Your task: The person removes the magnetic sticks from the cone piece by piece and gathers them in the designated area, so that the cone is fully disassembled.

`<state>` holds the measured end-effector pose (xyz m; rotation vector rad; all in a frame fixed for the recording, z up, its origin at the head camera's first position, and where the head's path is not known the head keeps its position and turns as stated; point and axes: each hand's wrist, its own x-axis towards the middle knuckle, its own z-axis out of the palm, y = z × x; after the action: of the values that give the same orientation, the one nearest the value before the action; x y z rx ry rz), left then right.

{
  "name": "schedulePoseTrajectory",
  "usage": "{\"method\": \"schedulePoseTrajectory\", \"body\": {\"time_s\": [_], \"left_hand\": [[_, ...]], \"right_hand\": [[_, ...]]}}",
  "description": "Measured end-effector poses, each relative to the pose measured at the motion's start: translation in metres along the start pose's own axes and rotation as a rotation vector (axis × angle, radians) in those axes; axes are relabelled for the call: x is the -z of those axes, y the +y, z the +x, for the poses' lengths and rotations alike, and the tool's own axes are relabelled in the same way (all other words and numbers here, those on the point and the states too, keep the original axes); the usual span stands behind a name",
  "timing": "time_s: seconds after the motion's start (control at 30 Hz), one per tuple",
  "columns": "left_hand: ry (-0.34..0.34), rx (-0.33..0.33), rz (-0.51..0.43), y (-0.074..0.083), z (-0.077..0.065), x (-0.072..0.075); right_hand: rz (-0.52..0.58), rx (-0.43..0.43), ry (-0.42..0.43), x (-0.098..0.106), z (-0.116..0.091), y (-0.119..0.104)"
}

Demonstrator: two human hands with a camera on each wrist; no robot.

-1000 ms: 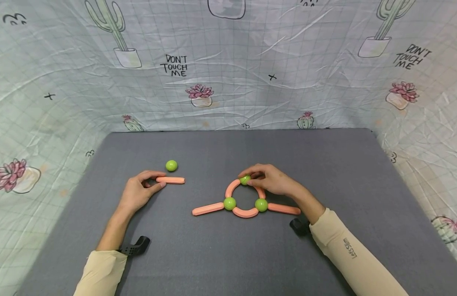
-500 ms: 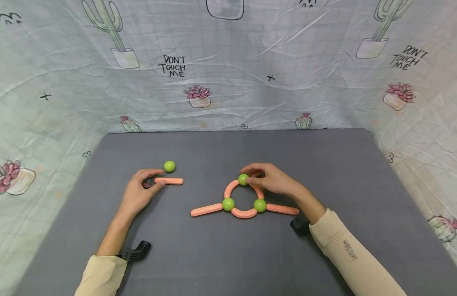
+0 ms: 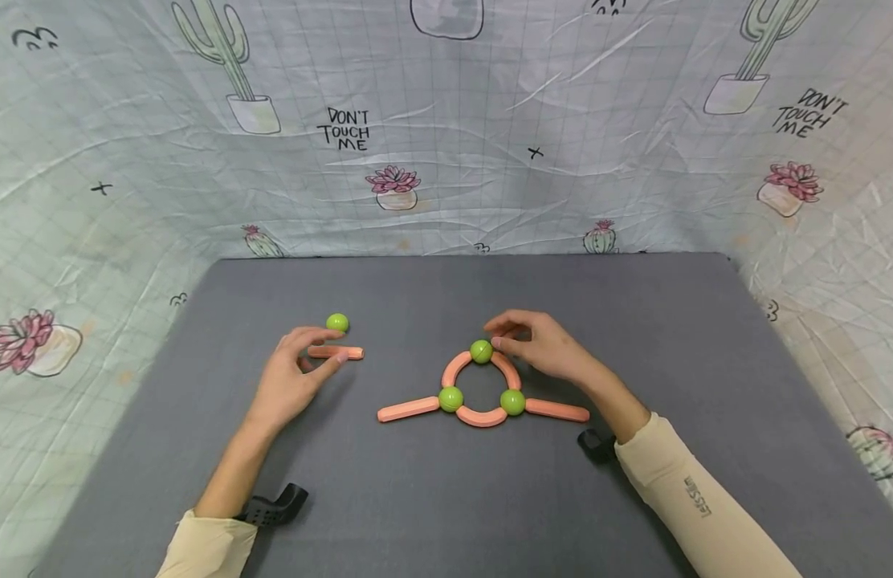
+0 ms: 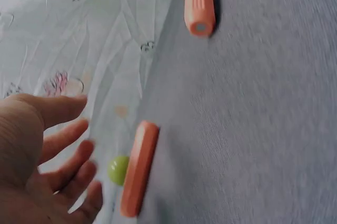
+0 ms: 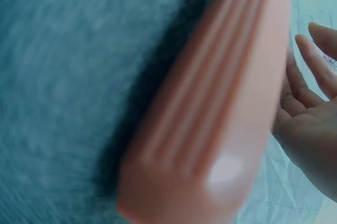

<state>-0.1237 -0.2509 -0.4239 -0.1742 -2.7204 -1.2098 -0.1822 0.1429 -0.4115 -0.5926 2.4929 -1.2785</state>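
Left hand [image 3: 291, 381]: yours hovers with thumb and fingers spread apart, gripping nothing.
Loose orange rod [image 3: 334, 351]: below the gap between your left thumb and fingers, lying flat; the left wrist view shows it clear of your hand.
Loose green ball [image 3: 337, 322]: just past the rod, beside your left fingertips; you overlap its near edge in the head view, and touch cannot be told.
Right hand [image 3: 544, 345]: your thumb and fingers are apart here too, clamped on nothing.
Top green ball [image 3: 481, 352]: just left of your right fingertips; contact is unclear.
Ring: from that ball, the left curved piece [image 3: 456, 368] and right curved piece [image 3: 507, 370] run toward you to the near-left ball [image 3: 450, 399] and near-right ball [image 3: 513, 402], with the bottom curved piece [image 3: 482, 418] between these two.
Straight arms: the left rod [image 3: 408, 409] reaches from the near-left ball toward your left-hand side; the right rod [image 3: 557, 410] lies on your side of your right hand, its inner end at the near-right ball.
Grey tabletop [image 3: 432, 498]: beneath both your hands.
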Motion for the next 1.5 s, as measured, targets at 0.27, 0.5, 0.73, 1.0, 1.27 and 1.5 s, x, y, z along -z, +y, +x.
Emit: {"method": "schedulePoseTrajectory", "body": {"time_s": [0.27,0.5,0.73,1.0,1.27,1.5], "left_hand": [[-0.155,-0.035,-0.050,0.015,-0.004,-0.016],[-0.243,-0.053,-0.074,0.022,-0.010,-0.029],[-0.287,-0.095,-0.081,0.026,-0.012,-0.041],[-0.333,-0.091,-0.060,0.031,-0.017,-0.049],[-0.343,-0.129,-0.050,0.036,-0.018,-0.054],[-0.364,-0.147,-0.066,0.036,-0.019,-0.056]], "right_hand": [[-0.001,0.036,-0.009,-0.005,-0.004,-0.007],[0.003,0.024,-0.031,-0.012,-0.007,-0.013],[0.000,0.011,-0.055,-0.017,-0.009,-0.015],[0.020,0.007,-0.070,-0.023,-0.012,-0.019],[0.038,0.018,-0.117,-0.030,-0.018,-0.026],[0.053,0.049,-0.167,-0.036,-0.019,-0.030]]}}
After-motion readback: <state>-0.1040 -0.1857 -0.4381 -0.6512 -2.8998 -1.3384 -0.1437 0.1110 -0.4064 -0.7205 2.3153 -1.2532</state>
